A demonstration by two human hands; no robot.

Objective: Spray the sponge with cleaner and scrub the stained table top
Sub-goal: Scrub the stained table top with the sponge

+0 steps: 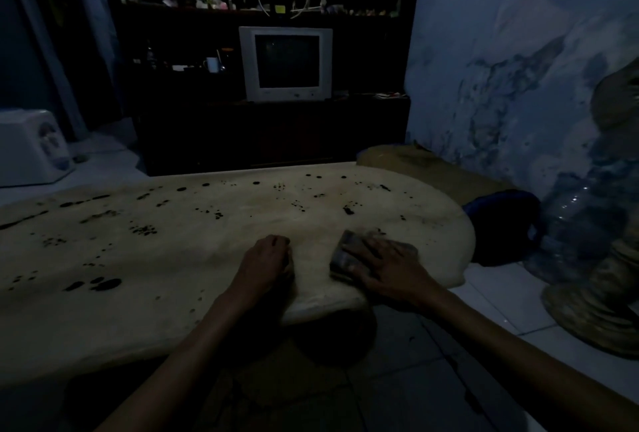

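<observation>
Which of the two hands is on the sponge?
The right hand presses flat on the sponge; the left hand rests beside it on the table top, holding nothing.

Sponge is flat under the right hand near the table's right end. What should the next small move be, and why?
Probably push the sponge forward under the right hand toward the nearest dark spots. The top around the hands looks pale, while stains still dot the table top beyond. The left hand rests on the surface, bracing.

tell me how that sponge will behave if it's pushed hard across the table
The sponge probably squashes and bends, since the right hand lies flat on top of it. It looks light and should slide rather than roll, being a flat block on the table.
</observation>
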